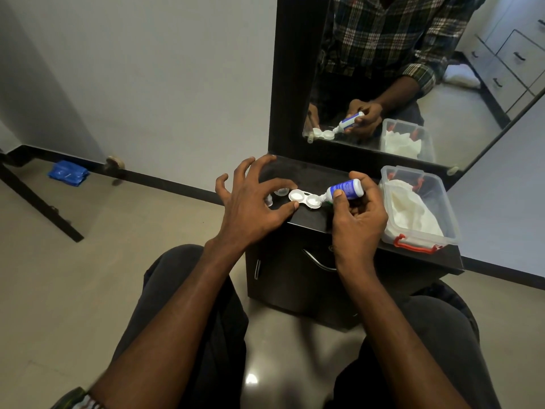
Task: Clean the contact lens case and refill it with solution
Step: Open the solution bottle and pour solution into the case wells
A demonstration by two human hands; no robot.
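A white contact lens case [304, 198] with two open wells lies on the dark cabinet top [309, 219]. My left hand [253, 199] pinches the case's left well between thumb and forefinger, the other fingers spread above. My right hand [358, 214] grips a small blue-and-white solution bottle [343, 190], tilted with its nozzle over the right well. Two clear caps [275, 194] sit left of the case, partly hidden behind my left hand.
A clear plastic box [442, 208] with red latches holds white cloth at the right of the cabinet top. A mirror [413, 84] stands behind. A blue packet [67, 172] lies on the floor at far left. A drawer handle [317, 261] sits below the top.
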